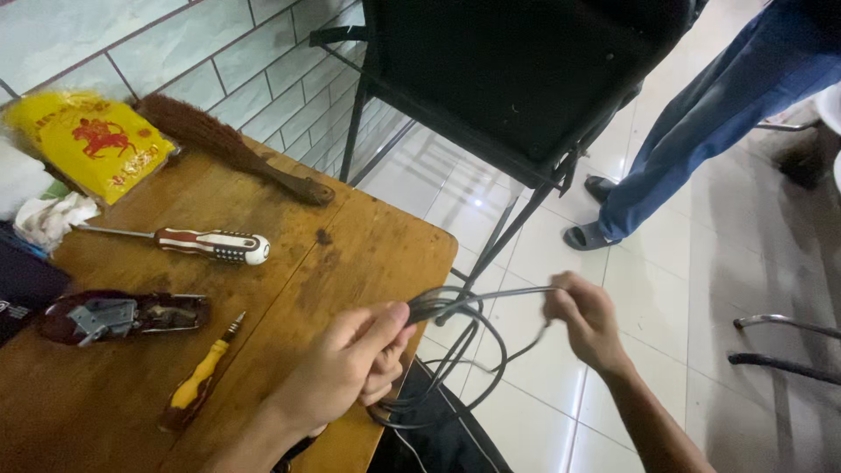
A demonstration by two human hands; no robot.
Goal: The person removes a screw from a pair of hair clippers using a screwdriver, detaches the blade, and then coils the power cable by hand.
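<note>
Left hand: the left hand (pixel 350 368) is pinched shut on a bunch of thin grey cable (pixel 455 350), thumb and fingers pressed together at the table's edge.
Right hand: the right hand (pixel 585 320) is closed round the far end of the same cable, held out over the floor.
Cable: smooth, rubbery, dark grey; gathered in loose round loops that hang between the two hands, just off the table corner.
Table: worn wooden table (pixel 368 245), brown, scuffed and stained.
Tools on it: a small yellow-handled screwdriver (pixel 200 381) near the left wrist; a bigger one with a red-and-white ribbed grip (pixel 210 244); a dark red hair clipper (pixel 114 317) with bare metal parts; a bristly brown brush (pixel 229 147) with a wooden handle.
By the wall: a crinkled yellow plastic packet (pixel 96 140).
Beyond: a black metal-framed chair (pixel 526 79) on glossy pale tiles, and a person's blue trouser legs (pixel 701 131).
</note>
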